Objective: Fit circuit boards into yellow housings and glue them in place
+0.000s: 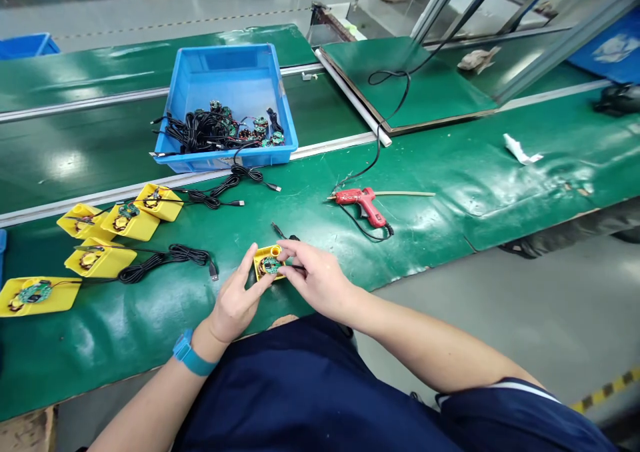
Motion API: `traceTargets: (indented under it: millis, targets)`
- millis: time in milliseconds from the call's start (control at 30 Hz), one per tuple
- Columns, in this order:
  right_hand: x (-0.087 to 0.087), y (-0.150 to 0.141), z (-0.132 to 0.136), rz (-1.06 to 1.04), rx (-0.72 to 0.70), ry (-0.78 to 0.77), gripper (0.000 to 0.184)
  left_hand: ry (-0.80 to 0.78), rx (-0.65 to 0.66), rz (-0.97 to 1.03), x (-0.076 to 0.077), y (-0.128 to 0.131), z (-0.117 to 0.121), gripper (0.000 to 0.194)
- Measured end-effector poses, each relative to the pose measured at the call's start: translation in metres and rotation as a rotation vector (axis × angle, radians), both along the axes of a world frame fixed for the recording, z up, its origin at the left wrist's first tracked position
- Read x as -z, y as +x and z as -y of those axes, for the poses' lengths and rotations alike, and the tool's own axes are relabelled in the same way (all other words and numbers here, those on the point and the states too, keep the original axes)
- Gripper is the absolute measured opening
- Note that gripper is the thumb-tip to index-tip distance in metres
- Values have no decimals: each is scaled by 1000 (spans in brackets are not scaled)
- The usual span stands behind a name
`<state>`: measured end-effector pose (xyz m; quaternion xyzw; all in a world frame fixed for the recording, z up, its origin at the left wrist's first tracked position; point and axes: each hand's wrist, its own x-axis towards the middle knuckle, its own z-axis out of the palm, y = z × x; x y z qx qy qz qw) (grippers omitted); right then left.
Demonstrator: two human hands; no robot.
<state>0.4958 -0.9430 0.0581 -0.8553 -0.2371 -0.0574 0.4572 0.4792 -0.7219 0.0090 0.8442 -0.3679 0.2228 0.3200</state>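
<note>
In front of me a small yellow plastic housing [259, 255] stands on the green bench, a round green circuit board [271, 266] inside its open face. My left hand [239, 299] grips the housing from the left, thumb and forefinger spread along its edges. At the housing's right side, the fingers of my right hand [313, 275] are pinched by the board, on a black cable [299, 267]; the exact grip is partly hidden. The cable's plug end [277, 229] shows just beyond the right hand.
Several yellow housings [120, 260] with boards and coiled USB cables [193, 255] lie to the left. A blue bin [227, 62] holds a heap of cabled boards. To the right rests a red glue gun [364, 205] with a glue stick; white scrap [520, 151] lies farther right.
</note>
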Motion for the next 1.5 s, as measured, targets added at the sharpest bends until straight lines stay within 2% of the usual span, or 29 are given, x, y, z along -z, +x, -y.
traceTargets:
  millis: [300,500,633,700,867,1000,1167,1500]
  targets:
    - [-5,-6,-4,-35,29,-35,41,-36,-14,-137,-3,2,3,31]
    - [-10,-1,-3,61,-95,-99,31,-150,8,-155,-2,1,2,28]
    - [-10,3,-2,23,-99,-147,29,-257,-49,-197,-4,2,5,32]
    - [-11,5,-2,5,-76,-145,27,-257,-50,-205,-5,4,5,33]
    - [-14,15,-2,-168,-27,-39,22,-161,-12,-137,-3,8,2,32]
    - [-16,19,-1,-352,-21,62,23,-154,-30,-100,0,5,5,34]
    - [-16,18,-2,-365,-1,92,20,-221,-62,-118,5,0,11,33]
    - [-15,12,-8,-377,68,193,16,-152,-41,-40,7,3,9,37]
